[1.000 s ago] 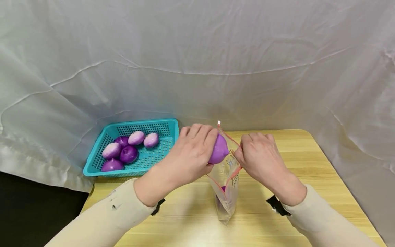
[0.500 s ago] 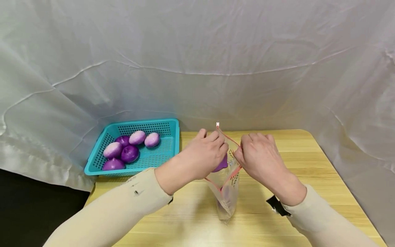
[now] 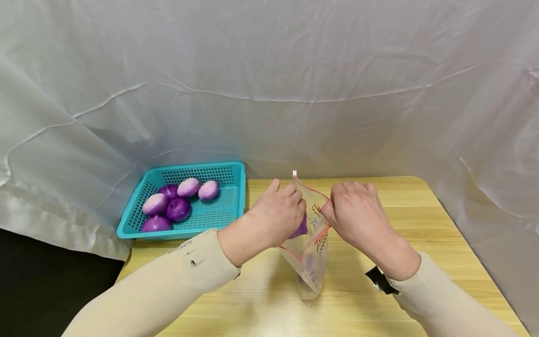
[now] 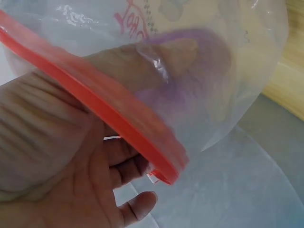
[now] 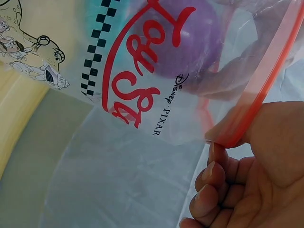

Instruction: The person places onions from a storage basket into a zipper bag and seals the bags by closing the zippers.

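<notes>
My left hand (image 3: 279, 214) reaches into the mouth of a clear zip bag (image 3: 310, 278) with a red rim. It grips a purple onion (image 3: 300, 228), mostly covered by the fingers in the head view. Through the plastic in the left wrist view, the thumb (image 4: 166, 59) lies against that onion, while some fingers stay outside the red rim. On the other side, my right hand (image 3: 358, 215) pinches the bag's rim and holds the mouth apart. Printed lettering marks the bag in the right wrist view. Something purple shows dimly in the bag's lower part.
A teal perforated basket (image 3: 210, 219) stands at the back left of the wooden table (image 3: 404, 220). Several purple and pale purple onions (image 3: 178, 209) lie in its left and back part. A grey cloth (image 3: 311, 131) hangs behind the table.
My left hand has moved right and lowered the onion into the bag's mouth, where less of it shows. The bag's tip with the white slider has dipped slightly. The right hand stays nearly still.
</notes>
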`<state>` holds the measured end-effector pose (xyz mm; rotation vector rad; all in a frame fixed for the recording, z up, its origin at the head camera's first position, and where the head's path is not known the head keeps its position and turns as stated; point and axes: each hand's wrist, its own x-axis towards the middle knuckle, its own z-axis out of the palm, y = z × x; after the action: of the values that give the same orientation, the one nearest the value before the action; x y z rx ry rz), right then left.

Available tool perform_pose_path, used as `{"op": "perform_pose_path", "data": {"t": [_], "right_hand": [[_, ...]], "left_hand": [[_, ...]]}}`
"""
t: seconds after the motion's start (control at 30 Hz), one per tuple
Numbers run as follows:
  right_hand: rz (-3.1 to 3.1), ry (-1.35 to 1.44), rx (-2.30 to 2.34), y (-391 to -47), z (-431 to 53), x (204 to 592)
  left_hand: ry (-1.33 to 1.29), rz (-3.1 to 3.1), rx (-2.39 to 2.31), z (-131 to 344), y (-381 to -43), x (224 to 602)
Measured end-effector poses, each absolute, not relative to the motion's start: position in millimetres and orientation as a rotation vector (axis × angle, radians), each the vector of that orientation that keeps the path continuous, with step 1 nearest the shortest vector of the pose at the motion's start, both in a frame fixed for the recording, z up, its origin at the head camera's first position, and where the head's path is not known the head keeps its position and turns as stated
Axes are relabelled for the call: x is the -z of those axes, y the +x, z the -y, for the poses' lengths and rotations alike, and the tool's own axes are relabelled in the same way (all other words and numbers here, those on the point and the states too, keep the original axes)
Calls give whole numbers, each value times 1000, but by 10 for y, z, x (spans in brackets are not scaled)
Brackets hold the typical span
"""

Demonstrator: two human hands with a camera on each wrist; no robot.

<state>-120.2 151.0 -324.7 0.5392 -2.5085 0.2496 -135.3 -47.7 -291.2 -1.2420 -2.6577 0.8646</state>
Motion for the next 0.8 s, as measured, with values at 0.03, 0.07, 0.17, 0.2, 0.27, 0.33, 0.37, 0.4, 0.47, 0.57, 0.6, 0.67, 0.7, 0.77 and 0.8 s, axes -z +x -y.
{"op": "perform_pose_path", "data": {"t": [0.03,0.07,0.17,0.2,0.27,0.33,0.37,0.4,0.47,0.57,0.6,0.67,0.7,0.77,0.8], "right_hand": [[2508,539,-251,-1202,-1513,3247],[2511,537,-253,-1201,-1515,3248],[2512,532,-253,-1199,-1524,3249],[2512,532,-252,-1198,-1528,3249],[2517,530,-255,-1195,-1536,3249],[2526,524,-260,-1192,-1543,3245],[2532,518,-264,-1191,-1546,3243],[2541,510,-267,-1188,-1549,3240],[2557,496,-274,-1182,-1552,3233],[2567,486,-283,-1174,-1552,3225],[2563,489,-285,-1172,-1550,3223],[2545,505,-281,-1169,-1548,3224],[2532,512,-278,-1170,-1548,3227],[2506,528,-269,-1168,-1551,3237],[2495,534,-263,-1168,-1553,3244]], "left_hand": [[-1243,2662,-868,477,-1352,2911],[-1244,2669,-866,476,-1351,2910],[-1251,2687,-859,474,-1345,2904],[-1252,2689,-855,472,-1343,2903],[-1254,2690,-846,470,-1336,2898],[-1251,2682,-838,468,-1335,2896],[-1247,2673,-829,467,-1337,2896],[-1245,2666,-820,466,-1340,2897],[-1238,2647,-786,461,-1348,2904],[-1227,2602,-729,458,-1357,2925],[-1225,2586,-714,458,-1359,2934],[-1225,2547,-694,463,-1360,2954],[-1226,2525,-687,466,-1361,2966],[-1239,2475,-658,477,-1365,2988],[-1253,2451,-636,484,-1369,2996]]}}
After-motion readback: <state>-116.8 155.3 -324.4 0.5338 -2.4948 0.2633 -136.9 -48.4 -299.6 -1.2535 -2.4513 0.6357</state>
